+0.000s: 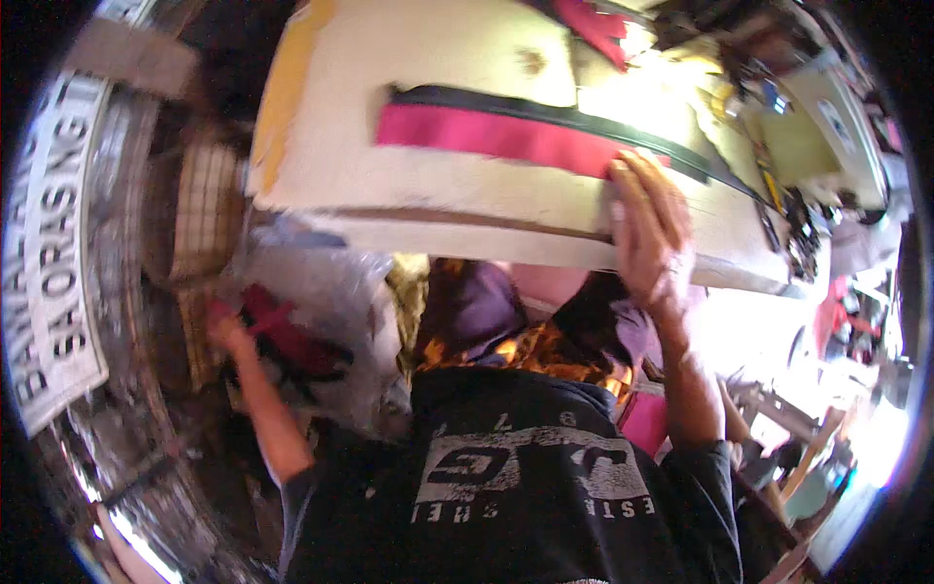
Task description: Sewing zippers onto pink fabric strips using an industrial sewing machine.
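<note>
A long crimson fabric strip (486, 134) with a black edge, which looks like zipper tape, lies across the pale worktable (360, 180). My right hand (650, 219) rests over the table's near edge, fingers stretched flat on the right end of the strip. Down at the left, my left hand (226, 329) is beside a clear plastic bag (355, 292) with dark red cloth (292, 336) in it. Motion blurs that hand, and its fingers cannot be made out. Something reddish shows at its fingertips, too smeared to name.
Another crimson piece (595, 31) lies at the table's far side, near a bright light. Tools and scraps (798, 229) crowd the right edge. A pale machine or box (827, 131) stands beyond them. A lettered white sign (63, 253) hangs at the far left by a wooden frame (209, 209).
</note>
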`<state>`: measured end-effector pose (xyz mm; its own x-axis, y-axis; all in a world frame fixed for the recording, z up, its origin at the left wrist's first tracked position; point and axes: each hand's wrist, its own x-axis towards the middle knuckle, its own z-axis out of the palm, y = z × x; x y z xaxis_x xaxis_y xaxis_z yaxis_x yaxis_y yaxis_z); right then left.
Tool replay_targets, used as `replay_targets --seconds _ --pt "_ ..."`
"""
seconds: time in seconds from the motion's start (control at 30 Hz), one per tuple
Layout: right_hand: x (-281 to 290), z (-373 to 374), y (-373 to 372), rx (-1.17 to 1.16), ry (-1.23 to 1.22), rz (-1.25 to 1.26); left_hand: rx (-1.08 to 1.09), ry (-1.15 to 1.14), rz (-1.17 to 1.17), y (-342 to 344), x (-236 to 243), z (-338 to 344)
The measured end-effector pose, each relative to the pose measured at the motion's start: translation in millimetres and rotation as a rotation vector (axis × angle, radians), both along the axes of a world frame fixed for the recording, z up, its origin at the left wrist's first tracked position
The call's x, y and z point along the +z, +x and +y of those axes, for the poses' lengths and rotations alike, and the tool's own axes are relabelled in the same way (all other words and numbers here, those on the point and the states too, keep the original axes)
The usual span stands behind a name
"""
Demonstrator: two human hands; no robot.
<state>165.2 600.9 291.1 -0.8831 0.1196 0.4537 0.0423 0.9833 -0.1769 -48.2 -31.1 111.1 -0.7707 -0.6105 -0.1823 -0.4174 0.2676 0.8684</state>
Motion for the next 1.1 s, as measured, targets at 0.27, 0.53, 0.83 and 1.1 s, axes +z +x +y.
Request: replay_targets --seconds 0.27,0.53,0.83,1.1 --pt "1.1 -2.0 -4.1 0.012 -0.009 0.042 -0.815 -0.546 0.972 -30.5 252.9 278.3" --pt "-6.3 3.5 2.9 0.027 -0.077 -0.048 -1.877 -0.61 0.969 13.8 211.4 522.8" --pt "10.5 43.7 -1.0 0.172 -0.362 0.175 -1.869 -0.682 0.839 12.5 198.1 523.7" --pt "8.1 99.1 -10.8 0.107 -0.41 0.086 -1.873 -0.691 0.825 12.5 198.3 525.4"
